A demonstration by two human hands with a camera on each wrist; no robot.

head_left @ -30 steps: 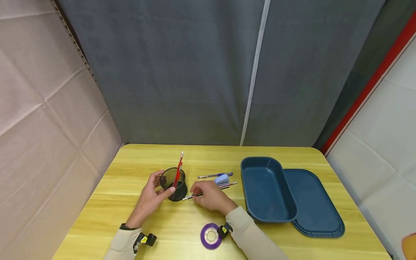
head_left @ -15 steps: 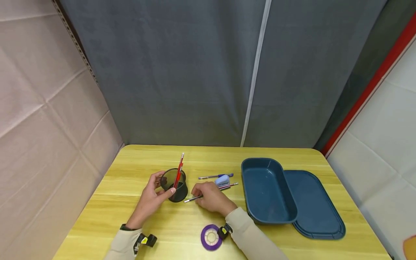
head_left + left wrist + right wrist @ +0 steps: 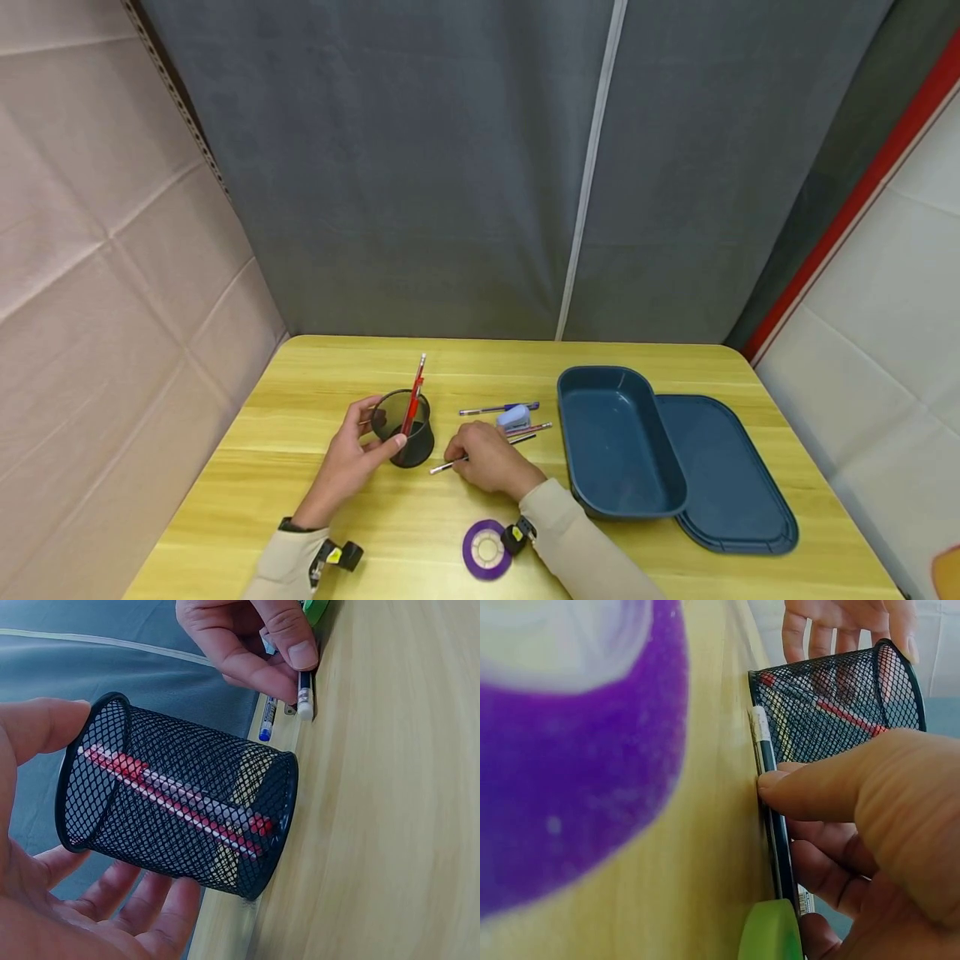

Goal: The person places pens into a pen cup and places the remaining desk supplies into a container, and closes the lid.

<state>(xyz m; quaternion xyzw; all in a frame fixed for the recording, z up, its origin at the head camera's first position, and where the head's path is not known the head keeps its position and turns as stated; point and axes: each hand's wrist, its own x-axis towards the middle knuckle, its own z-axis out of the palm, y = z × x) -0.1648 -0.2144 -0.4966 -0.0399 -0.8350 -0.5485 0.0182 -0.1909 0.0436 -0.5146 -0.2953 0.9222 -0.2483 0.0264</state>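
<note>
Leaning inside the cup [image 3: 417, 451] are pen [image 3: 411, 411] and pencil [image 3: 422, 367].

The round black wire-mesh cup [image 3: 180, 746] shows a diamond lattice; the slim pencil [image 3: 422, 364] inside is red. The slender black pencil [image 3: 779, 847] has a white eraser [image 3: 760, 720]. The ring-shaped tape roll [image 3: 470, 552] is purple, the rectangular plastic box [image 3: 618, 450] dark blue, the wooden table [image 3: 405, 533] grained yellow.
</note>
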